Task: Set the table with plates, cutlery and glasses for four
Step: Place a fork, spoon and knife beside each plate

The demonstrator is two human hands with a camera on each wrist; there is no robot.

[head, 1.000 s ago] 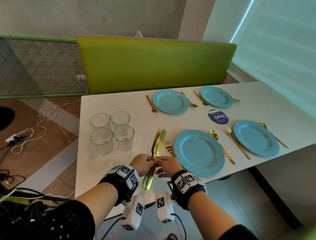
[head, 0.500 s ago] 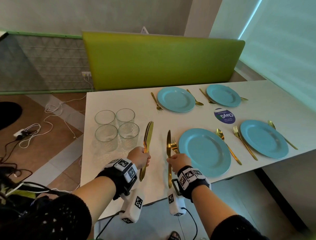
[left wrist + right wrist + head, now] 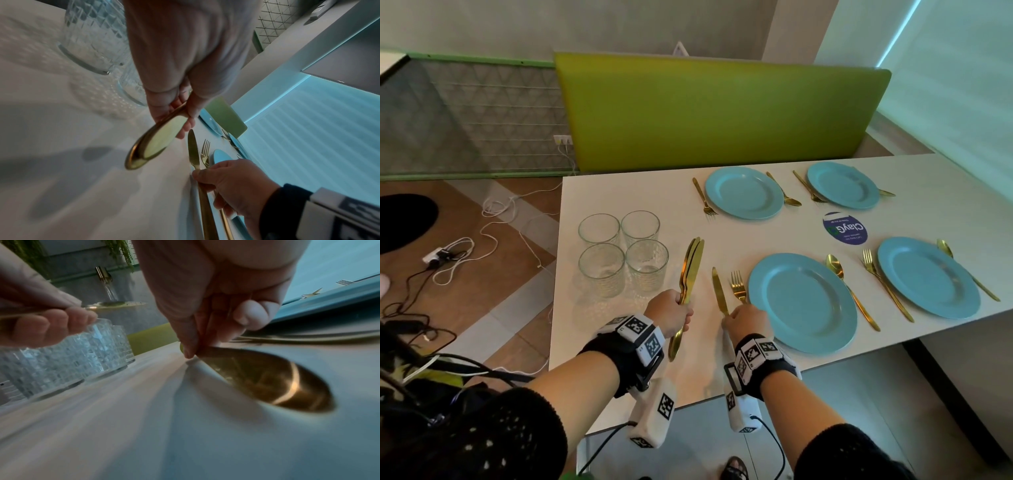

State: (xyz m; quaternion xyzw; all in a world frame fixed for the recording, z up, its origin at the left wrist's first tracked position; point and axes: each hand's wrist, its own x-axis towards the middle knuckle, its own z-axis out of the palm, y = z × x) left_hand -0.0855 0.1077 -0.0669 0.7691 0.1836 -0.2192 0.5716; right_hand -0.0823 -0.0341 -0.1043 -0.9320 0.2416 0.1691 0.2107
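Note:
My left hand (image 3: pixel 681 308) grips a bundle of gold knives (image 3: pixel 691 270) by their handles, blades pointing away, just right of the glasses (image 3: pixel 619 253). My right hand (image 3: pixel 727 317) pinches a single gold knife (image 3: pixel 718 291) by its handle. That knife is low at the table, parallel to the fork (image 3: pixel 738 286) left of the near blue plate (image 3: pixel 803 301). In the left wrist view the knife bundle (image 3: pixel 156 141) shows below my fingers, with the single knife (image 3: pixel 193 152) and fork (image 3: pixel 205 151) beyond. The right wrist view shows the knife handle (image 3: pixel 267 379) flat on the tabletop.
Several blue plates stand on the white table (image 3: pixel 619 342), each with a gold fork and spoon: far left (image 3: pixel 744 193), far right (image 3: pixel 842 185), near right (image 3: pixel 928 275). A round blue sticker (image 3: pixel 845 228) lies mid-table. A green bench back (image 3: pixel 705 113) lies beyond, cables on the floor left.
My hands were together on the knife bundle. The right hand drew one knife out, moved right and lowered it beside the fork. The left hand keeps the rest.

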